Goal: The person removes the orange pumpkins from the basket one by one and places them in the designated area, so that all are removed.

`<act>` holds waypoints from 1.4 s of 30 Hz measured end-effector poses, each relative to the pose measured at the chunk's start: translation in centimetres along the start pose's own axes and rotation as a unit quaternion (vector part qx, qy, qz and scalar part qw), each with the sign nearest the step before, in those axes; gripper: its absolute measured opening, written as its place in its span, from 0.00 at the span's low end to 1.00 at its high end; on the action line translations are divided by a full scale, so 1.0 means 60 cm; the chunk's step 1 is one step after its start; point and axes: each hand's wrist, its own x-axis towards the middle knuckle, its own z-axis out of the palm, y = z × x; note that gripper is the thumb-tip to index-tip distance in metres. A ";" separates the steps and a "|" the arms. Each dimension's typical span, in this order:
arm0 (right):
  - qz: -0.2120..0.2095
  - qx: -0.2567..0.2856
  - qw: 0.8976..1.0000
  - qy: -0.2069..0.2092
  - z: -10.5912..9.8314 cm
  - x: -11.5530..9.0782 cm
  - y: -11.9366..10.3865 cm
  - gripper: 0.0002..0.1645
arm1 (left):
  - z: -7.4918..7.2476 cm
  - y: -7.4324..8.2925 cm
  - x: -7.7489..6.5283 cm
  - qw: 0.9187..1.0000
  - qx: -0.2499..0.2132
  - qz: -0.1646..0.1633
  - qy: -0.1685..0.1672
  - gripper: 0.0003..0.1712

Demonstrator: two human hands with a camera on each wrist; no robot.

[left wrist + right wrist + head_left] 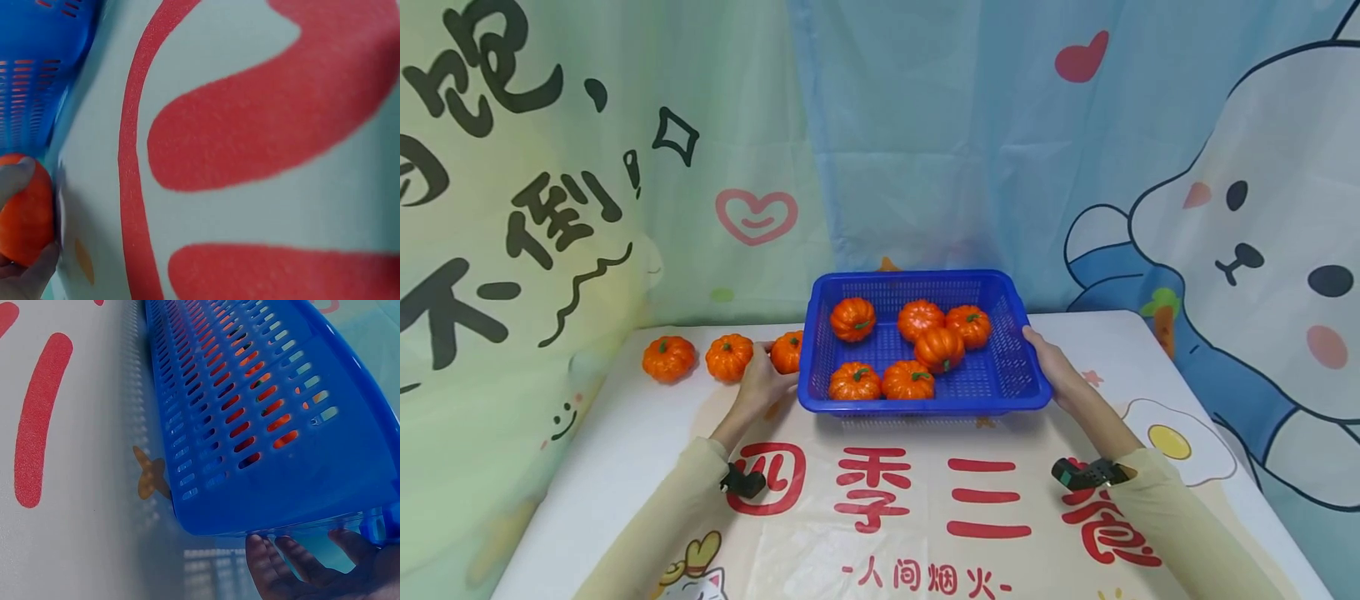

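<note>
A blue plastic basket (925,406) with slotted walls has several small orange pumpkins (939,349) in it. At its left stands a row of three more pumpkins, the outermost (670,359) at the table's left side. My left hand (763,377) grips the pumpkin (786,352) closest to the basket; thumb and fingers show around this pumpkin (28,215) in the left wrist view. The middle pumpkin (728,357) sits just beyond that hand. My right hand (1051,363) holds the basket's right side, its fingertips (284,550) against the end wall below the rim.
A printed cloth (925,500) with red characters covers the white table (595,450). Behind the table's back edge hangs a patterned curtain (910,167). Dark wrist cameras sit at both sleeves.
</note>
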 end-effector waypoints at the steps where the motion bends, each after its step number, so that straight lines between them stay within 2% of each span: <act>1: 0.000 0.001 1.000 0.000 0.000 0.000 0.000 0.52 | 0.001 0.000 0.000 1.000 -0.001 0.001 0.001 0.49; 8: -0.004 -0.001 1.000 -0.003 0.001 -0.001 -0.001 0.51 | 0.002 0.000 -0.001 0.999 0.023 0.025 -0.005 0.56; 12: -0.006 0.000 1.000 -0.004 0.000 0.000 0.000 0.52 | -0.011 0.009 -0.015 0.998 0.044 0.035 -0.011 0.59; 15: -0.004 0.002 1.000 -0.001 -0.001 0.002 0.000 0.52 | -0.032 0.017 -0.036 0.998 0.044 0.053 -0.012 0.58; 20: -0.004 0.004 1.000 0.004 -0.005 0.005 0.002 0.52 | -0.068 0.020 -0.078 0.995 0.019 0.101 -0.018 0.53; 25: -0.006 0.002 1.000 0.003 -0.005 0.005 0.002 0.53 | -0.086 0.016 -0.125 0.993 0.015 0.116 -0.032 0.48; 29: -0.007 -0.003 1.000 0.001 -0.003 0.002 0.001 0.53 | -0.088 0.020 -0.158 0.991 0.013 0.129 -0.039 0.46; 33: -0.010 0.005 1.000 -0.004 -0.001 0.001 0.000 0.52 | -0.086 0.035 -0.183 0.988 0.001 0.150 -0.046 0.45; 42: -0.018 0.016 1.000 -0.011 -0.001 0.001 0.000 0.50 | -0.072 0.064 -0.210 0.983 0.005 0.169 -0.072 0.45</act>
